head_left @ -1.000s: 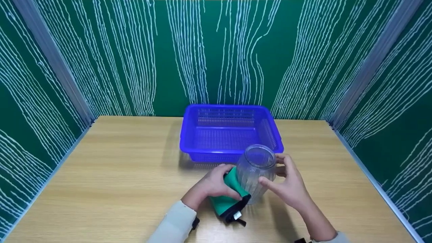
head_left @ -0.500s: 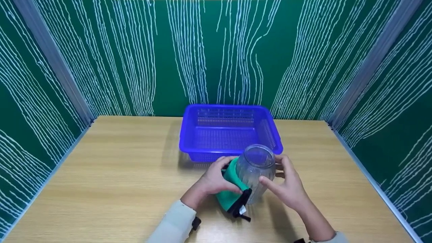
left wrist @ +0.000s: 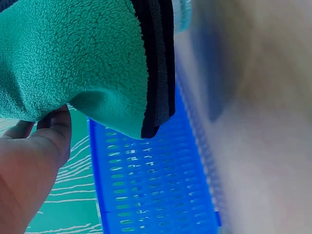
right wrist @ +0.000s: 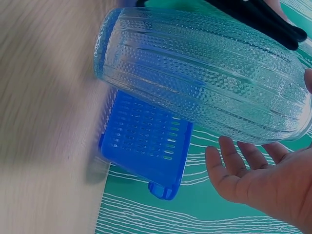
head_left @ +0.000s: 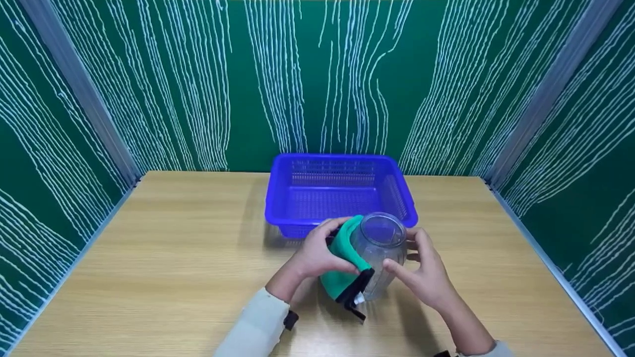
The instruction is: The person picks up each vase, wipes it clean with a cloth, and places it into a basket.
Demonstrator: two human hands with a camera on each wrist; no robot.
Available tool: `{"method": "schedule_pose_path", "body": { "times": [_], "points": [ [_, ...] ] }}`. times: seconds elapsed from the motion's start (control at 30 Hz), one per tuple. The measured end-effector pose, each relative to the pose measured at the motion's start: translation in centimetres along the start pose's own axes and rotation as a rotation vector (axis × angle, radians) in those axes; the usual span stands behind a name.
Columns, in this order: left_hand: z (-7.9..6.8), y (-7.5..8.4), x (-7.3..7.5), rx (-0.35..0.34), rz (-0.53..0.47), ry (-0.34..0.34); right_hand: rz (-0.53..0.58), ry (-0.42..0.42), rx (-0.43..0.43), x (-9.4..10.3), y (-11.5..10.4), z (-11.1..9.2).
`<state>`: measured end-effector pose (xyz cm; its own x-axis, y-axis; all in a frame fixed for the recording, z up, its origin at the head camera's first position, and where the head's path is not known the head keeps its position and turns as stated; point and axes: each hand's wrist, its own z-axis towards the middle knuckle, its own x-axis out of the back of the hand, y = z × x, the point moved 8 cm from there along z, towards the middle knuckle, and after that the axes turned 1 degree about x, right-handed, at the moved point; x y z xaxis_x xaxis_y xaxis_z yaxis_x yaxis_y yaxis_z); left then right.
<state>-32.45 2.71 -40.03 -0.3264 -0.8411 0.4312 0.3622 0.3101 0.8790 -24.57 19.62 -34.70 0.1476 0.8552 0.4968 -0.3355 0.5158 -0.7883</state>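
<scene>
My left hand [head_left: 317, 250] holds a green towel [head_left: 342, 285] with a black border against the left side of a clear glass jar [head_left: 379, 263]. The towel [left wrist: 73, 53] is fuzzy, with its dark striped edge hanging down in the left wrist view. A small white label shows near its lower corner. My right hand [head_left: 426, 272] is on the jar's right side, thumb in front and fingers round the back. Textured ribs run along the jar [right wrist: 204, 73] in the right wrist view. Its round mouth faces up; whether its base touches the table cannot be told.
A blue plastic basket [head_left: 342, 221] with slotted walls stands just behind the jar. Under everything lies a light wooden table [head_left: 188, 267]. Green panels [head_left: 317, 74] with white wavy lines close off the back and sides.
The left hand has moved up along the jar, raising the towel until its top comes near the jar's rim. The jar and right hand have stayed nearly in place.
</scene>
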Motion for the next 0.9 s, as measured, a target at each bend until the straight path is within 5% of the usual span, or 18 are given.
{"method": "schedule_pose_path", "body": {
  "times": [0.57, 0.9],
  "points": [
    [-0.6, 4.5, 1.0, 0.081, -0.141, -0.03, 0.012, -0.03, 0.012, 0.1, 1.7, 0.3],
    [0.8, 2.3, -0.6, 0.008, -0.139, -0.031, 0.037, -0.034, 0.047, -0.1, 3.0, 0.5]
  ]
}}
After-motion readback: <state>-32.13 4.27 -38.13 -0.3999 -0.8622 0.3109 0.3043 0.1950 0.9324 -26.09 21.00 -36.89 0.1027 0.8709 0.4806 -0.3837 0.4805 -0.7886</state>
